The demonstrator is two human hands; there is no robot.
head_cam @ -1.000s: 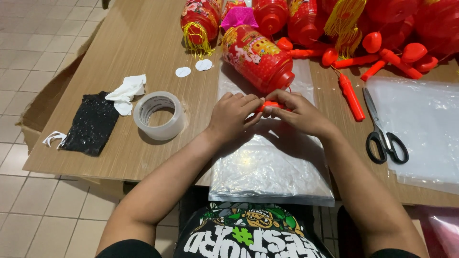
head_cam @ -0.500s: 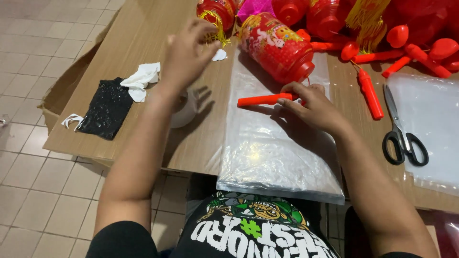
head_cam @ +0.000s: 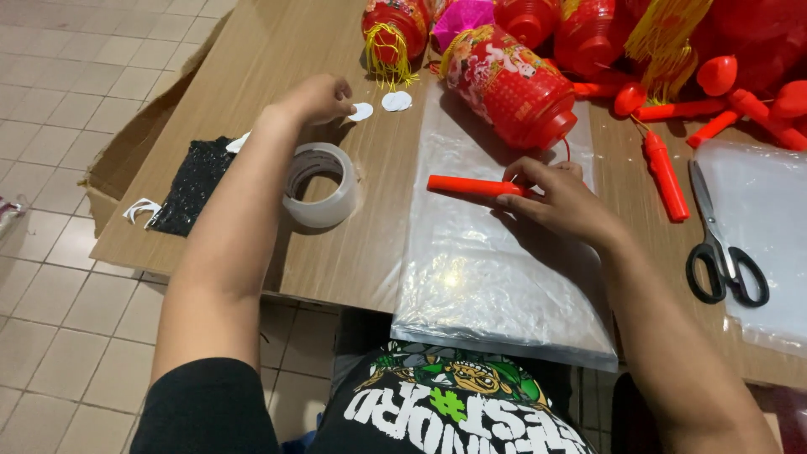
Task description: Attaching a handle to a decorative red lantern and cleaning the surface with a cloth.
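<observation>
- Wooden table (head_cam: pixel 252 76) carries everything; clear plastic bag stack (head_cam: pixel 479 269) lies flat in front of the person.
- Red lantern (head_cam: pixel 513 84) lies on its side just beyond the bags, near the right hand.
- Tape roll (head_cam: pixel 319 185) sits under the left forearm.
- Right hand (head_cam: pixel 563 202) pinches the red stick (head_cam: pixel 475 186) at its right end; long axis runs left-right over the bags.
- Left hand (head_cam: pixel 315 99) reaches far left-forward, fingers curled, touching the nearer of 2 white paper discs (head_cam: pixel 361 111); grip unclear.
</observation>
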